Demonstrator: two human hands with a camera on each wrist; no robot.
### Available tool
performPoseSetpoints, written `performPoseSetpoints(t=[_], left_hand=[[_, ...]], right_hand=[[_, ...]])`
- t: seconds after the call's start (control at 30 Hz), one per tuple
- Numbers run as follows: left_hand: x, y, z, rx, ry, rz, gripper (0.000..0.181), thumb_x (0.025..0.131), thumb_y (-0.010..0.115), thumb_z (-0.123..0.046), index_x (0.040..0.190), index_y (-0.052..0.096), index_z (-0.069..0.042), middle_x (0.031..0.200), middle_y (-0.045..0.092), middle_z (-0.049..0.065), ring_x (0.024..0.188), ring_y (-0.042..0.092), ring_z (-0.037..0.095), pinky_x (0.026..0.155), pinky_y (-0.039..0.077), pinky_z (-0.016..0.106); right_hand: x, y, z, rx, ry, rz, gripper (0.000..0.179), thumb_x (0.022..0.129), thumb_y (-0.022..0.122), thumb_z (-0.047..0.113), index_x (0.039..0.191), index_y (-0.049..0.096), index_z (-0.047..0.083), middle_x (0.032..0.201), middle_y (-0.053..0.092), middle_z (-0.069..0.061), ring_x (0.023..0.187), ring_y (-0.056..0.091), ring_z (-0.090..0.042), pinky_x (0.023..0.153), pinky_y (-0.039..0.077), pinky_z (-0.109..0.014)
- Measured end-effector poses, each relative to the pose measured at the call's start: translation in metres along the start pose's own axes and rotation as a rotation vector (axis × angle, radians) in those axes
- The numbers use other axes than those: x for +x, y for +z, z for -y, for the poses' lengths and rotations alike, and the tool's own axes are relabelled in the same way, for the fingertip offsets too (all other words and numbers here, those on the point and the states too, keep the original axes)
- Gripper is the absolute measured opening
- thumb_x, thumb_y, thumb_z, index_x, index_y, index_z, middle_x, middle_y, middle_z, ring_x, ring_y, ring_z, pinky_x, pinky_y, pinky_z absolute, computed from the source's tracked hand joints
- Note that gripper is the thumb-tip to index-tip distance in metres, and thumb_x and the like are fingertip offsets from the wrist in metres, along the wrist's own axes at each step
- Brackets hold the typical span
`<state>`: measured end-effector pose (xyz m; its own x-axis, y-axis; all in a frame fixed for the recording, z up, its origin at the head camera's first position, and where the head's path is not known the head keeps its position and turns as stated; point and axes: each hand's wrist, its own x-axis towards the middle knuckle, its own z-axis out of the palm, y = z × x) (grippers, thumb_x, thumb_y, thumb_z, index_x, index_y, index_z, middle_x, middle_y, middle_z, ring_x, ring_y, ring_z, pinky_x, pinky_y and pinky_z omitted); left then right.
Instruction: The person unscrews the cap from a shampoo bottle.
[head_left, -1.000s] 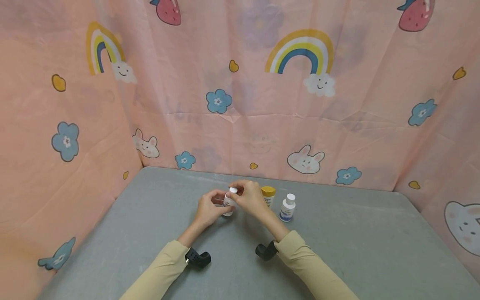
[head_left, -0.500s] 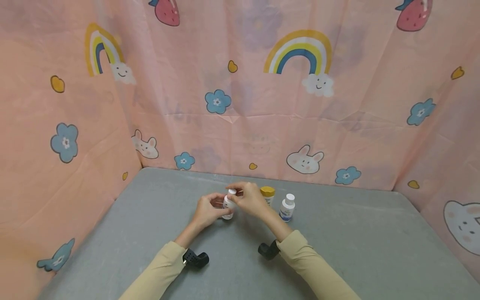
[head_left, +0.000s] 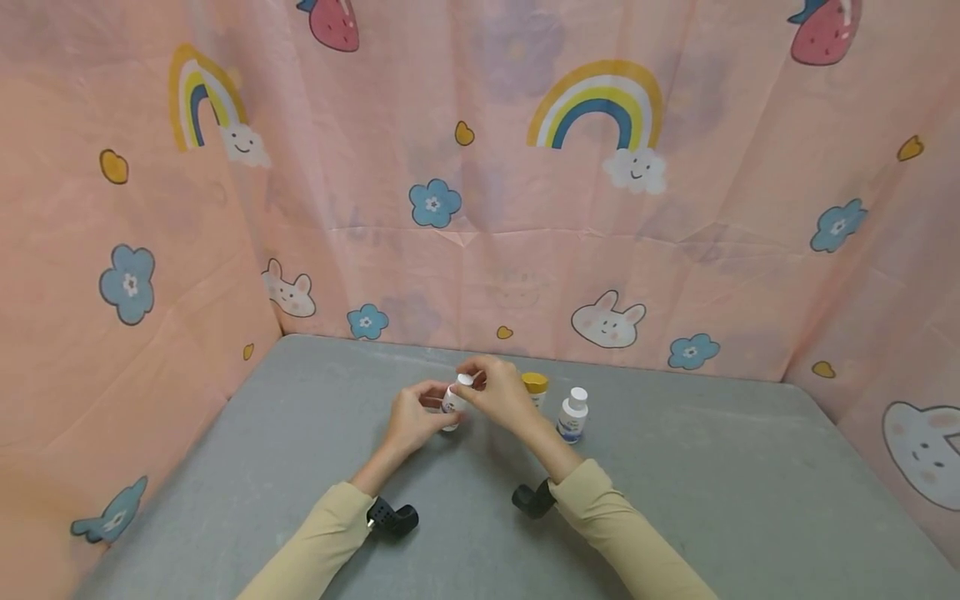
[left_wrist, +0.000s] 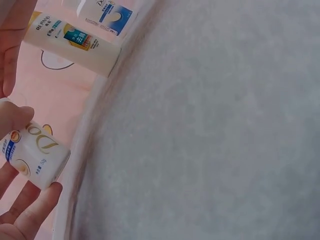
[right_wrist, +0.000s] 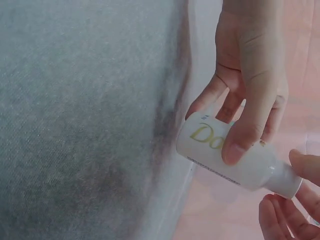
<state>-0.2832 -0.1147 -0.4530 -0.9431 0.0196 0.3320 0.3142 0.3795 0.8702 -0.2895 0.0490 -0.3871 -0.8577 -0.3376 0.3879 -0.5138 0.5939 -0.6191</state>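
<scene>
"What's at the left?"

"The left hand (head_left: 411, 419), its thumb and fingers gripping the body of a small white bottle (head_left: 453, 402)."

"Where is that bottle?"

"Over the far half of the grey table (head_left: 675, 467), between the two hands, its top leaning right. I can't tell whether its base touches down."

"And the right hand (head_left: 499, 395)?"

"Just right of it, thumb and fingertips pinching the white cap (head_left: 465, 380)."

"What's further right?"

"A yellow-capped bottle (head_left: 536, 383), upright, partly hidden by the right hand in the head view. Then, slightly nearer and to its right, another white bottle (head_left: 573, 419), upright, with blue on its label."
</scene>
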Motion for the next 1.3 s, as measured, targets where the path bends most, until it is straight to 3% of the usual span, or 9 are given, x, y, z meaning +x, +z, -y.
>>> performPoseSetpoints(t=[0.3, 0.5, 0.73, 0.97, 1.3], left_hand=[[-0.0015, 0.0018, -0.0023, -0.004, -0.004, -0.003, 0.036, 0.069, 0.086, -0.014, 0.102, 0.071, -0.006, 0.095, 0.073, 0.011, 0.082, 0.07, 0.023, 0.069, 0.057, 0.03], [-0.0019, 0.0019, -0.0016, -0.008, 0.009, 0.001, 0.038, 0.07, 0.085, -0.013, 0.104, 0.07, -0.003, 0.096, 0.073, 0.013, 0.082, 0.07, 0.024, 0.068, 0.057, 0.032], [-0.0023, 0.0021, -0.002, -0.015, -0.003, 0.01, 0.038, 0.07, 0.085, -0.013, 0.103, 0.07, -0.004, 0.096, 0.073, 0.012, 0.082, 0.07, 0.024, 0.067, 0.057, 0.029], [-0.0006, 0.0015, -0.0044, -0.027, -0.003, -0.013, 0.037, 0.069, 0.085, -0.012, 0.102, 0.071, -0.006, 0.094, 0.073, 0.012, 0.08, 0.07, 0.024, 0.068, 0.057, 0.03], [-0.002, 0.0002, -0.0068, 0.008, 0.0, -0.018, 0.037, 0.068, 0.086, -0.015, 0.102, 0.072, -0.008, 0.094, 0.073, 0.012, 0.081, 0.07, 0.025, 0.068, 0.057, 0.033]], right_hand=[[-0.0007, 0.0005, -0.0004, -0.018, -0.03, -0.019, 0.021, 0.082, 0.076, 0.015, 0.098, 0.073, 0.002, 0.093, 0.072, -0.009, 0.077, 0.066, -0.016, 0.068, 0.055, -0.024], [-0.0012, -0.0012, -0.0001, 0.006, -0.053, 0.012, 0.019, 0.083, 0.074, 0.011, 0.1, 0.073, 0.002, 0.098, 0.072, -0.01, 0.082, 0.068, -0.019, 0.072, 0.057, -0.026], [-0.0012, -0.0037, 0.0, 0.041, -0.023, 0.07, 0.017, 0.086, 0.071, 0.007, 0.102, 0.072, 0.003, 0.101, 0.071, -0.01, 0.088, 0.066, -0.019, 0.078, 0.057, -0.028], [0.001, -0.0046, 0.0028, 0.033, 0.005, 0.065, 0.026, 0.087, 0.071, 0.016, 0.111, 0.068, 0.006, 0.106, 0.069, -0.01, 0.092, 0.068, -0.023, 0.08, 0.057, -0.033], [0.0034, -0.0035, 0.0057, -0.035, 0.033, 0.02, 0.02, 0.083, 0.075, 0.018, 0.099, 0.071, 0.006, 0.095, 0.068, -0.006, 0.082, 0.064, -0.018, 0.071, 0.055, -0.027]])
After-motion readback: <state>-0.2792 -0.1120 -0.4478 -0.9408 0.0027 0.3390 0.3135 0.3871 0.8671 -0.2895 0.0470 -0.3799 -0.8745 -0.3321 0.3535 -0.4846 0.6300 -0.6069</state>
